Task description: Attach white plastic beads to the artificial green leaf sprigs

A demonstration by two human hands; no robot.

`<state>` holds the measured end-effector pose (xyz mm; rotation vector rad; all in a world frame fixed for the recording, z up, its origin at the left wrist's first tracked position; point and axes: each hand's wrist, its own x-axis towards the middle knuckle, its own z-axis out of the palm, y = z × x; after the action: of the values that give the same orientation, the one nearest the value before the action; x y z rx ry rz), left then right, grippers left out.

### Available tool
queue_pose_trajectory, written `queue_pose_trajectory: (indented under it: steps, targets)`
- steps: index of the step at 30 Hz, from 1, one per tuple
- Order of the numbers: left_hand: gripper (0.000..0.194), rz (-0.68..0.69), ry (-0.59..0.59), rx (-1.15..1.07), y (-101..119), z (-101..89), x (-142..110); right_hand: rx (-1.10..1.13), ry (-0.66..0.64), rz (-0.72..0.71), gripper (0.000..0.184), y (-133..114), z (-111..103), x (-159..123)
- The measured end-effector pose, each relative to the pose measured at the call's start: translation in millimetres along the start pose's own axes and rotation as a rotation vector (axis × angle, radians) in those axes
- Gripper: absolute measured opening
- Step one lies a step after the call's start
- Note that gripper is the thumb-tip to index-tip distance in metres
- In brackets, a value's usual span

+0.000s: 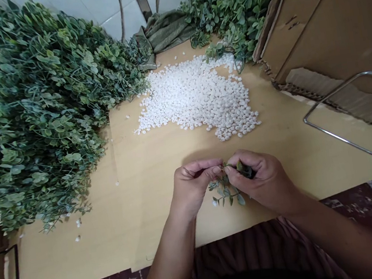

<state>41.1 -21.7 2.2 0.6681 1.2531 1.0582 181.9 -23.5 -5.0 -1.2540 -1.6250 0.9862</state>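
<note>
Close together above the front of the table, both my hands are closed at the fingertips on an artificial leaf sprig (pixel 227 190). Its green leaves hang down below and between them. My left hand (pixel 192 185) pinches thumb against forefinger at a thin part of the sprig. In my right hand (pixel 262 177) the fingers are curled round the stem, and a dark green piece (pixel 245 169) shows between thumb and fingers. A white bead-like piece (pixel 215 203) sits at the sprig's lower left leaf. Exactly what lies between the fingertips is hidden.
A spread heap of small white pieces (pixel 193 94) lies beyond my hands. Large piles of artificial greenery (pixel 39 104) rise at left and back right (pixel 236 7). A cardboard box (pixel 332 22) and a bent metal rod (pixel 351 134) stand at right. Dark green cloth (pixel 167 31) lies at the back.
</note>
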Motion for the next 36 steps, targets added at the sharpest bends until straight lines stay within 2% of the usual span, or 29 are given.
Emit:
queue_pose_trajectory:
  steps: [9, 14, 36]
  targets:
    - [0.009, 0.012, 0.038, 0.079, 0.2, 3.5, -1.5, 0.038, -0.018, 0.072, 0.019, -1.1, -1.5, -0.5]
    - [0.009, 0.014, 0.036, 0.106, -1.0, 3.3, -0.5, 0.037, -0.016, 0.064, 0.018, -0.5, -1.9, 0.9]
    - [0.009, 0.017, -0.008, 0.038, -2.1, 5.8, 0.0, 0.117, -0.047, 0.108, 0.019, 4.1, -0.9, 1.8]
